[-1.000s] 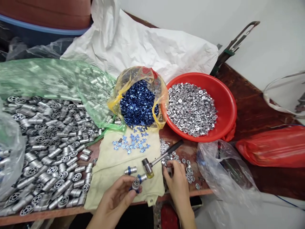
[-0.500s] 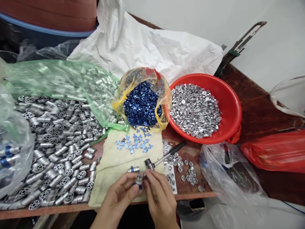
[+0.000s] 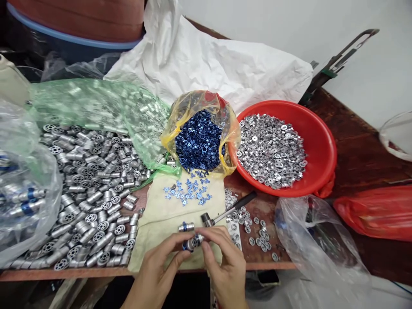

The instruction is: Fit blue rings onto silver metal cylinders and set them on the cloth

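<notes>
Silver metal cylinder with a shiny blue ring (image 3: 193, 243) is hanging over the cream fabric cloth (image 3: 161, 212). The bare left hand (image 3: 161, 262) is pinching its blue-ringed end; the bare right hand (image 3: 225, 262) is pinching its other end, thumb against forefinger. Uneven squeezing would be risking a slip, perhaps knocking the similar silver-and-blue cylinder (image 3: 187, 227) lying just beyond, near the black-handled metal hammer (image 3: 228, 212).

On the bench (image 3: 268, 207), a cloth (image 3: 154, 214) is flanked by cylinders (image 3: 93, 206) at left and discs (image 3: 264, 235) at right. Star pieces (image 3: 189, 191) are spread upon it; a hammer (image 3: 230, 210) is laid across its right edge; a fitting (image 3: 193, 243) is held over its front. Behind are placed a bag (image 3: 170, 139) and, rightward, a basin (image 3: 320, 150).
</notes>
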Tool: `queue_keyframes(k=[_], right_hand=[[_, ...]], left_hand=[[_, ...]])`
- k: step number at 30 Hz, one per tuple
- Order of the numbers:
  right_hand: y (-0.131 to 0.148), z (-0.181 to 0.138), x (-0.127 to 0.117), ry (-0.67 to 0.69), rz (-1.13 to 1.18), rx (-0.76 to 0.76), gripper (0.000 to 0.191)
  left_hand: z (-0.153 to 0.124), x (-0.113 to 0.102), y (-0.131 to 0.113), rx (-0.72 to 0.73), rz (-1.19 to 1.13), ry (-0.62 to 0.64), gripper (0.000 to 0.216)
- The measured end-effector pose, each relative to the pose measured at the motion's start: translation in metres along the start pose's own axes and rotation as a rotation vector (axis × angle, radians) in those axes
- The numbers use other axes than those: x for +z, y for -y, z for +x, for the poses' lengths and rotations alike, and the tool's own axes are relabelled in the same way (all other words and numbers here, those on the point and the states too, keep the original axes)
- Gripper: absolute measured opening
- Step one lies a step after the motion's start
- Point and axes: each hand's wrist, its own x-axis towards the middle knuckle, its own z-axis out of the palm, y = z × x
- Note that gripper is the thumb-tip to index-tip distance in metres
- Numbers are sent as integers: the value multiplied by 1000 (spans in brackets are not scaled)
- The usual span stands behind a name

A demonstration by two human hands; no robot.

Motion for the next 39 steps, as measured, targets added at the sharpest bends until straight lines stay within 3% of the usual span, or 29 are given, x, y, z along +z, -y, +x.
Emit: queue_keyframes(k=[12,16,21,25,27,29,31,33,35,37,39], right_hand=[[3,-1,1,8,-81,-45,29],[3,-2,3,-8,-124,-91,35],[-1,-7,10,110,-336,-292,55],[-4,-13,18,71,-463,-379,49],[-3,-7,18,141,-480,-380,46],[-4,13,14,251,-508,-347,53],[-11,48,9,266,-599,-295,58],[-26,90,6,140,-759,-184,28],[-43,128,6,106,-807,-152,18],[-57,152,9,108,-809,-157,16],[-64,161,13,113,-790,-177,15]], left_hand=[[2,-7,9,222,150,45,33],[0,-6,6,127,138,34,27],[-1,-4,3,-84,-127,61,22],[-4,-7,5,-125,-192,101,23],[-3,-9,8,-108,-63,73,24],[1,-10,11,-6,206,-88,24],[10,-12,14,166,563,-269,20],[22,-18,13,365,854,-339,20],[35,-35,9,506,1043,-375,24],[48,-61,1,468,1247,-487,29],[58,-88,-5,266,1476,-451,29]])
